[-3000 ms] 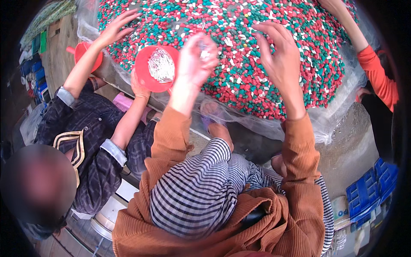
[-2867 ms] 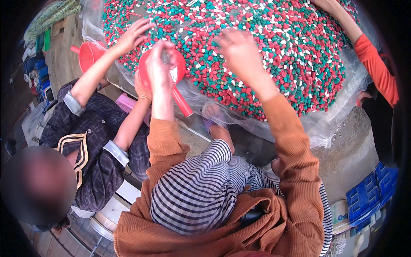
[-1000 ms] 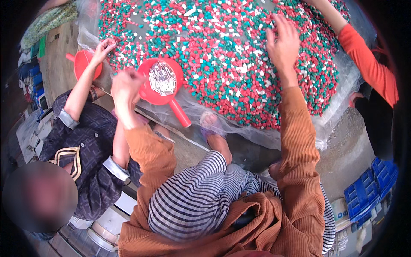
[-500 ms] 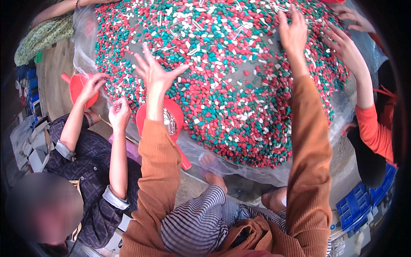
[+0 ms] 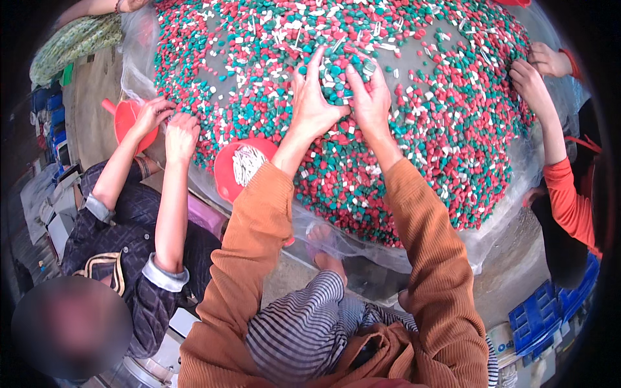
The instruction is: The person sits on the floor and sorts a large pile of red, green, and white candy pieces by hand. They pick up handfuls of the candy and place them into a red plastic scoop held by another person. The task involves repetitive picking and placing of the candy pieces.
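Small red, green and white pieces [image 5: 335, 79] now sit gathered on the heap [image 5: 346, 168] between your left hand [image 5: 313, 107] and right hand [image 5: 370, 107], which have come from wide apart into 1 loose cup, half-curled fingers holding them.

I see the person's left hand [image 5: 312, 107] and right hand [image 5: 372, 103] at twelve o'clock, cupping mostly green pieces [image 5: 334, 76] amid the mixed heap [image 5: 446, 149]; a red pan [image 5: 225, 173] of white strips [image 5: 248, 163] sits toward ten.
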`<action>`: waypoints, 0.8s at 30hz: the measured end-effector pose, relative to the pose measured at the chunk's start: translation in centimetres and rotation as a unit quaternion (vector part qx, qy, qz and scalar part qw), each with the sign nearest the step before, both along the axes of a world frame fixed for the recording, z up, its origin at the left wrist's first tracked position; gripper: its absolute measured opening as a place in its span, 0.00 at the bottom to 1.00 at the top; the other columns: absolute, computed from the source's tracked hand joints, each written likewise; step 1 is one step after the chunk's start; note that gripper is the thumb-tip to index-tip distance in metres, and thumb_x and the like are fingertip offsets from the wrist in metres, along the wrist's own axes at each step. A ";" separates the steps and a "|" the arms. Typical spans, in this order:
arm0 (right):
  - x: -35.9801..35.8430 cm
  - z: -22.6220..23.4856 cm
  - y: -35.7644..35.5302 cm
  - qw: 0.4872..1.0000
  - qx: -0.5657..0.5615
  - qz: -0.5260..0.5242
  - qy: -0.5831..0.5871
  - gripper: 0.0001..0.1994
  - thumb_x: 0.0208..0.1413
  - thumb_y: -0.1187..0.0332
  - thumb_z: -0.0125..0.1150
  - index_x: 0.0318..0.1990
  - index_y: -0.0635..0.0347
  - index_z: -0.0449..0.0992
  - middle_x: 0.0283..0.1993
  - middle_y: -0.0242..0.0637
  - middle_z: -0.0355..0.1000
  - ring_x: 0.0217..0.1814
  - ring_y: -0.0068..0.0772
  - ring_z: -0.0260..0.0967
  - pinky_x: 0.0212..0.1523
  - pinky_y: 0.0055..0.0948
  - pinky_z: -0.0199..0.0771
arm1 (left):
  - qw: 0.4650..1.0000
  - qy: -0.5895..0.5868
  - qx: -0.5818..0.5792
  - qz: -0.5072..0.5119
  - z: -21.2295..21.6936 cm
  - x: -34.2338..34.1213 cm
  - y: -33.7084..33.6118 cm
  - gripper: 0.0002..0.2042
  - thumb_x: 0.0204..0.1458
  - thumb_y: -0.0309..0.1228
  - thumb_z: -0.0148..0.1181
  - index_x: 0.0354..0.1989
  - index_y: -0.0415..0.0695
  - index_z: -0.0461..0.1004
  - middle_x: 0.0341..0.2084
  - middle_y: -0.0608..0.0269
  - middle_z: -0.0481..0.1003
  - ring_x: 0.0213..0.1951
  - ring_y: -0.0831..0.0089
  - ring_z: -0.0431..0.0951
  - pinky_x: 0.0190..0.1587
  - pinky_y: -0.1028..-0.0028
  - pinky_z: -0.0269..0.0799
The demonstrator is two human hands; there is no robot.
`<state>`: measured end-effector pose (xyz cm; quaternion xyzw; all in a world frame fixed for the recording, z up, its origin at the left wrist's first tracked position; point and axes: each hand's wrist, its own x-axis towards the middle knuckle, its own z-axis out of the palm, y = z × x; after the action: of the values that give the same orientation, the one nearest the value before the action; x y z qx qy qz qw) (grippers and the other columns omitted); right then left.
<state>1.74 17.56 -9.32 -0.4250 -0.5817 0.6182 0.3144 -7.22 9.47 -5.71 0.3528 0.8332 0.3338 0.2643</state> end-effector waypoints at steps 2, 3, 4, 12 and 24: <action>1.5 1.1 -0.6 0.962 -0.246 -0.021 0.115 0.20 0.58 0.56 0.61 0.51 0.60 0.74 0.48 0.35 0.73 0.50 0.29 0.68 0.51 0.32 0.66 | 0.977 -0.192 0.090 -0.018 0.2 0.2 -0.5 0.48 0.33 0.22 0.75 0.68 0.47 0.56 0.58 0.54 0.67 0.57 0.66 0.70 0.57 0.67 0.70; 2.7 2.5 -0.9 0.945 -0.313 -0.042 0.087 0.19 0.59 0.56 0.61 0.51 0.60 0.75 0.46 0.30 0.73 0.47 0.22 0.68 0.51 0.28 0.67 | 0.953 -0.282 0.108 -0.007 1.7 1.3 -0.7 0.43 0.38 0.18 0.72 0.66 0.45 0.58 0.53 0.62 0.72 0.53 0.73 0.73 0.53 0.71 0.73; 3.8 4.1 -1.1 0.925 -0.361 -0.063 0.099 0.20 0.58 0.57 0.62 0.52 0.61 0.74 0.43 0.29 0.73 0.46 0.21 0.68 0.50 0.27 0.67 | 0.935 -0.345 0.076 0.038 2.7 2.3 -1.1 0.39 0.39 0.19 0.72 0.64 0.44 0.61 0.50 0.62 0.74 0.53 0.74 0.73 0.54 0.71 0.72; 17.4 9.7 2.7 0.937 -0.246 0.198 -0.150 0.23 0.60 0.69 0.57 0.63 0.60 0.67 0.53 0.41 0.72 0.44 0.21 0.74 0.38 0.19 0.75 | 0.948 -0.311 0.065 0.007 6.7 0.9 -5.3 0.19 0.56 0.20 0.54 0.57 0.44 0.71 0.52 0.62 0.74 0.48 0.71 0.80 0.41 0.76 0.79; 18.3 8.1 0.0 0.858 0.355 0.238 -0.286 0.21 0.52 0.68 0.62 0.56 0.59 0.73 0.60 0.43 0.68 0.61 0.48 0.65 0.63 0.44 0.63 | 0.917 0.036 -0.237 -0.319 5.7 9.3 -9.1 0.52 0.43 0.57 0.67 0.74 0.60 0.40 0.72 0.43 0.28 0.69 0.29 0.29 0.64 0.31 0.39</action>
<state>20.05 17.56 -1.18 -0.2913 -0.9093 0.2769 0.1076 2.04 0.42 0.00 0.5386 0.7404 0.0118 0.4020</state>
